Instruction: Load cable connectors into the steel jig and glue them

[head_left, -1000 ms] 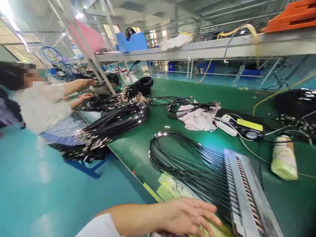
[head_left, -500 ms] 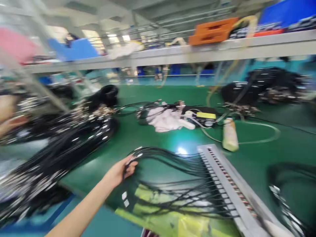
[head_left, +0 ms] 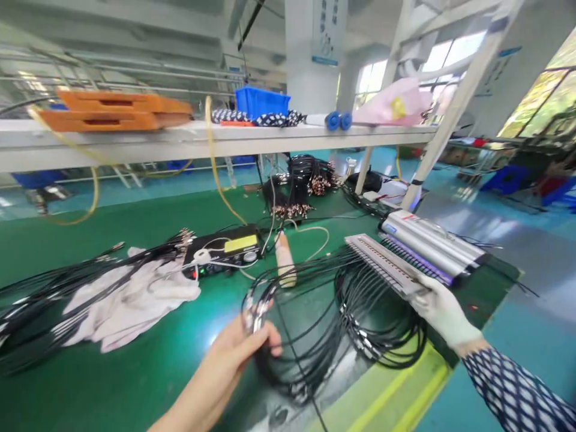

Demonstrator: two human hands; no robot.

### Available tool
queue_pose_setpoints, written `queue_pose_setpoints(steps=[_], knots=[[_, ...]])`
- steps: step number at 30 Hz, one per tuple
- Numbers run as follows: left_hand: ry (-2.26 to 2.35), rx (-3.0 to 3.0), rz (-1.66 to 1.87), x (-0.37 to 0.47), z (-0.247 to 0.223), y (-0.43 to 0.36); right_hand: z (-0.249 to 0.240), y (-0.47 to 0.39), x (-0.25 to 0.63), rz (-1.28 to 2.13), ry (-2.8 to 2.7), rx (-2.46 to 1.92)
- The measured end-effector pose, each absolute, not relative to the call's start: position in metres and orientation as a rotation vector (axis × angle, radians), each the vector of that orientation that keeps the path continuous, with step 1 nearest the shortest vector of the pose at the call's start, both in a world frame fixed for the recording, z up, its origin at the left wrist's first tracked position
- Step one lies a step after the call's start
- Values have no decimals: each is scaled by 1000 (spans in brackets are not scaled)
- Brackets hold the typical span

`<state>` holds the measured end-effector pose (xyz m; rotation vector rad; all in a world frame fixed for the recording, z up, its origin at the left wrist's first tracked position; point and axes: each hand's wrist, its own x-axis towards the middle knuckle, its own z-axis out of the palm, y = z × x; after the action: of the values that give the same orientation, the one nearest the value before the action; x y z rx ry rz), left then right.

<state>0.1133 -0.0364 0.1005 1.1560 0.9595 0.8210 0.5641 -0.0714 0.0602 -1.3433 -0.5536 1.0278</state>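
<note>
My bare left hand (head_left: 252,345) is closed around a bundle of thin black cables (head_left: 330,351) with shiny metal ends, which hangs in a loop over the green table. From the bundle, cables run right to a long pale slotted bar (head_left: 382,264) with a row of small slots. My right hand (head_left: 443,315), in a white glove, grips the near end of this bar; its fingertips are partly hidden. Below the bar, more cables hang in a second coil (head_left: 411,351). Just beyond the bar stands a silver device (head_left: 436,240) with a purple-lit edge.
A black box (head_left: 216,255) with a yellow label stands left of a pale bottle (head_left: 284,264). A whitish cloth (head_left: 139,300) lies under loose cables at left. Black cable coils (head_left: 310,171) are piled at the back. A white shelf (head_left: 252,143) crosses above the table.
The view has swung right, bringing the silver device and my gloved right hand into clear sight. The bar and its cables have moved along toward the device, my left hand still holding the bundle.
</note>
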Motion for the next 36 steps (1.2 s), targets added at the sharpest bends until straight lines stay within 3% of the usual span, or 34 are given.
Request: queue_pose_setpoints(steps=[6,9,12,17,22,30,36], knots=[[850,1031,867,178,102,69,56,37,603,1008,-526,-1347],[1146,1148,900,151,60,87,43,84,605,988,-563,-1384],[1426,1630,1021,108,6,81,30,120,605,961,-617,-1495],[1444,2235,841,76,-44,59,20,151,609,949,-730,-1853],[1435,2396,824,78,-42,59,33,155,609,783,-909,-2110],[1443,2395,864,75,-47,62,127,82,715,-14,-918,-2281],[1470,2337,832,77,-48,64,112,44,741,-78,-989,-2303]])
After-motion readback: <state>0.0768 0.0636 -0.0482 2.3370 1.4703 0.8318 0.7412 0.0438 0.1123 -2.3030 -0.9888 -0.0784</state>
